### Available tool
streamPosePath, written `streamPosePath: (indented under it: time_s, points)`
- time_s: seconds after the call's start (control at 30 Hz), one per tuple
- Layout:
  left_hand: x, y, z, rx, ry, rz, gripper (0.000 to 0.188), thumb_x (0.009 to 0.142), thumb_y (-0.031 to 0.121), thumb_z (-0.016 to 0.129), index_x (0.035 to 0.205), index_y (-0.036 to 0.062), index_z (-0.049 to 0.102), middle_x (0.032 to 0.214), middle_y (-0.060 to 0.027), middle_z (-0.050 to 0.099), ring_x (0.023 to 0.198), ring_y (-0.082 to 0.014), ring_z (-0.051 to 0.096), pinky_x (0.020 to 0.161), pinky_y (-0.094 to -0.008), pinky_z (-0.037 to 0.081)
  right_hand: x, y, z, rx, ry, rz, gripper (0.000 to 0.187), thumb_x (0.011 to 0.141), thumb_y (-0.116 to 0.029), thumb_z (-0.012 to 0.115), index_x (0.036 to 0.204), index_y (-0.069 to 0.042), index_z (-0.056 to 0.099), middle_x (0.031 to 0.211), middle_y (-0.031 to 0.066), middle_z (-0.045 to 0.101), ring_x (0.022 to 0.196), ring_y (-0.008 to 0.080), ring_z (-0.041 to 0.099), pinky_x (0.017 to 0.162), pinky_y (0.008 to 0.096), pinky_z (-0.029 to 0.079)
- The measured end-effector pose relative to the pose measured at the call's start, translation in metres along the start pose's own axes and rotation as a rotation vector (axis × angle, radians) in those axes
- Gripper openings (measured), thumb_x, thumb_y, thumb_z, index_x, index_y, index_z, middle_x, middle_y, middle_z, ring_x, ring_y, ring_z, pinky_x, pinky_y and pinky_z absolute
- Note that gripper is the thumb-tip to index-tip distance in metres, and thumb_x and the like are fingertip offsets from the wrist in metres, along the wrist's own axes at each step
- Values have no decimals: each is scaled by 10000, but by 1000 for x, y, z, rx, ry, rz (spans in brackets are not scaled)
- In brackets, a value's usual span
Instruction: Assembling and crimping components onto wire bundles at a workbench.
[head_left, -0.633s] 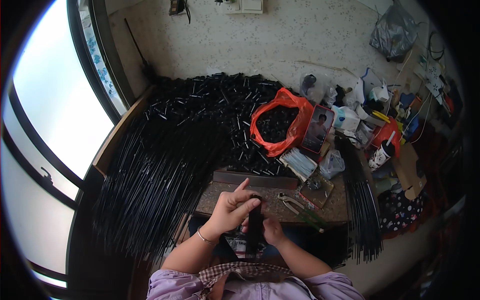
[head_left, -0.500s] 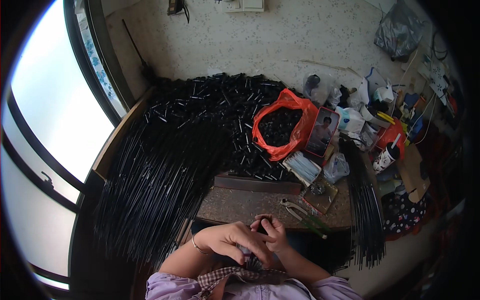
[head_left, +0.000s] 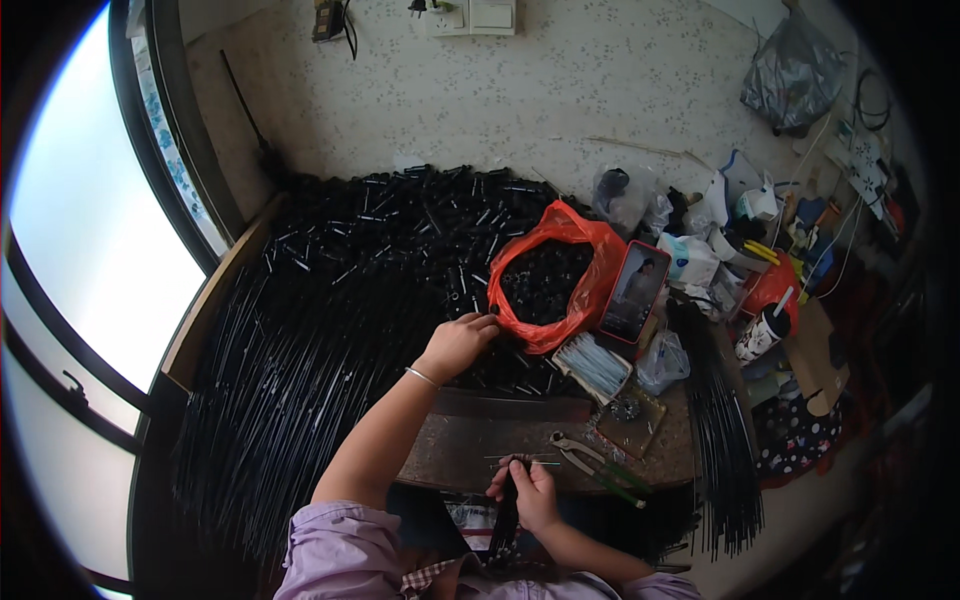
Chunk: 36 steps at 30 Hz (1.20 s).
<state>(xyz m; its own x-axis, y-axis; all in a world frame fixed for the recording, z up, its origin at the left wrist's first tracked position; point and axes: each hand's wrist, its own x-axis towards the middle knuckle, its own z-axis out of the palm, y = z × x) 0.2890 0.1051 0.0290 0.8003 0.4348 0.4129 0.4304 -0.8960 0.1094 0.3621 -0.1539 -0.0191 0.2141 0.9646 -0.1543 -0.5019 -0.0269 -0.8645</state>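
Note:
My left hand reaches forward over the bench to the heap of short black tubular pieces, beside the near-left rim of an open red plastic bag. Its fingers are bent together, and whatever is in them is hidden. Inside the bag lie many small black round parts. Close to my body, my right hand is closed on a dark, narrow bundle hanging downward. Thin wire-like pieces stick out crosswise at its top.
Long thin black rods cover the bench's left side; more rods hang at the right. Green-handled pincers, a box of pale sticks, a propped phone and a cup with a straw stand or lie rightward.
My left hand has left my right hand and moved forward to the heap beside the red bag. My right hand now shows the dark bundle and thin wires. The view has shifted slightly.

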Motion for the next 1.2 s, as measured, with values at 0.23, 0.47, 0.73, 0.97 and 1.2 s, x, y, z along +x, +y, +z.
streamPosePath:
  time_s: [0.23, 0.47, 0.73, 0.97, 1.2]
  points:
    - [-30, -14, -40, -458, 22, -382, 193, 742, 123, 619, 891, 20, 551, 821, -145, 601, 774, -270, 583, 669, -348, 465, -13, -15, 27, -103, -94, -44, 178, 935, -180, 400, 968, -28, 487, 758, 68, 570, 628, 153, 584, 549, 241, 438]
    - [-70, -4, 0, 317, -215, -409, 110, 717, 95, 535, 685, 73, 638, 762, -91, 627, 740, -226, 621, 598, -347, 512, -12, 2, 17, 40, -66, -20, 166, 920, -184, 445, 981, -38, 493, 783, 80, 586, 643, 167, 591, 565, 265, 461]
    - [-77, 52, -26, -42, 76, -605, 241, 670, 161, 637, 848, 44, 525, 721, -140, 608, 725, -344, 593, 599, -417, 489, -25, 0, -22, 85, 32, -127, 145, 875, -139, 526, 929, -15, 580, 820, 77, 615, 756, 160, 593, 694, 274, 472]
    - [-150, 118, -20, -818, 96, -624, 186, 778, 193, 625, 855, 57, 524, 764, -78, 576, 710, -226, 573, 656, -339, 455, -28, -13, -24, -44, -149, -141, 145, 859, -130, 550, 929, -5, 568, 835, 104, 617, 727, 181, 594, 711, 300, 478]
    - [-110, 175, -49, -1593, 587, -413, 148, 868, 196, 548, 853, 57, 499, 968, -20, 477, 848, -117, 479, 777, -273, 391, -38, -7, -16, -154, -202, -198, 99, 872, -105, 531, 879, -10, 558, 825, 61, 618, 736, 117, 564, 725, 250, 444]
